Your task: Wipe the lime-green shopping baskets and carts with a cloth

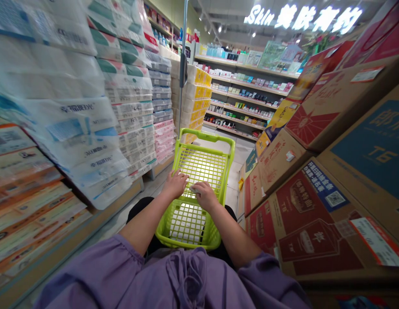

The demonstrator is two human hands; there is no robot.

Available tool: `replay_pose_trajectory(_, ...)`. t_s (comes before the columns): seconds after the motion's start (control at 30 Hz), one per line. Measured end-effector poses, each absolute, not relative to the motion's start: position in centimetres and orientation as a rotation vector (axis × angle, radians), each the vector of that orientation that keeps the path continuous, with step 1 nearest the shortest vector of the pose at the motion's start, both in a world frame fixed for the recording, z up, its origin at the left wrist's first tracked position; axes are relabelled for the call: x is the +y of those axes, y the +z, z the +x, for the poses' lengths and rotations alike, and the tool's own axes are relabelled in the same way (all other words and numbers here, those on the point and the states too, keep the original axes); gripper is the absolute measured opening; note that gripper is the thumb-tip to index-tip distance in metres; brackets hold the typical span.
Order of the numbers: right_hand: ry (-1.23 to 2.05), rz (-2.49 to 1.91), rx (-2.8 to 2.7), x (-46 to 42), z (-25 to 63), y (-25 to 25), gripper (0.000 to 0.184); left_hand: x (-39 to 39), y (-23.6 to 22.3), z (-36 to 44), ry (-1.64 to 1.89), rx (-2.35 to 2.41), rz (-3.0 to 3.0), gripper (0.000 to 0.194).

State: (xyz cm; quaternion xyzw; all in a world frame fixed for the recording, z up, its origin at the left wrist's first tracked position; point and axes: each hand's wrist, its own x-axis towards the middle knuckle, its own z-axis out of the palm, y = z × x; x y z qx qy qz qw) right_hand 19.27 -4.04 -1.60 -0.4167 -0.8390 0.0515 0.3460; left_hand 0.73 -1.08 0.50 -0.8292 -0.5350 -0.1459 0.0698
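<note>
A lime-green plastic shopping basket with grid walls and a raised handle stands in front of my body, between my legs. Over the left part of its grid lies my left hand, fingers stretched out and slightly bent, touching the mesh. My right hand is just to the right, over the basket's middle, with its fingers curled in. Something small and whitish shows at those fingertips, too small to name. Through the mesh only a pale surface shows.
Tall stacks of wrapped tissue packs line the left side on low platforms. Cardboard cartons are piled close on the right. A metal pole rises ahead, with shelves of small boxed goods behind it. Tiled floor runs between.
</note>
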Motion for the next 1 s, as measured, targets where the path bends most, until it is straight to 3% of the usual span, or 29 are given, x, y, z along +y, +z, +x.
replay_pose_trajectory(0.27,0.06,-1.261,-2.065,-3.83,19.52,-1.82,0.039,-0.99,0.43,0.73,-0.415,-1.607,-2.491,0.033)
replay_pose_trajectory(0.47,0.055,-1.118,-2.106,-3.63,19.44,-1.72,0.049,-0.93,0.31,0.73,-0.433,-1.613,-2.491,0.033)
replay_pose_trajectory(0.7,0.018,-1.307,-2.043,-3.68,19.84,-1.82,0.036,-1.04,0.48,0.68,-0.423,-1.611,-2.487,0.032)
replay_pose_trajectory(0.87,0.074,-1.131,-2.114,-3.68,19.56,-1.58,0.048,-0.95,0.37,0.61,-0.424,-1.599,-2.487,0.032)
replay_pose_trajectory(1.0,0.003,-1.279,-1.998,-3.39,19.67,-1.68,0.047,-0.9,0.27,0.58,-0.43,-1.609,-2.488,0.032)
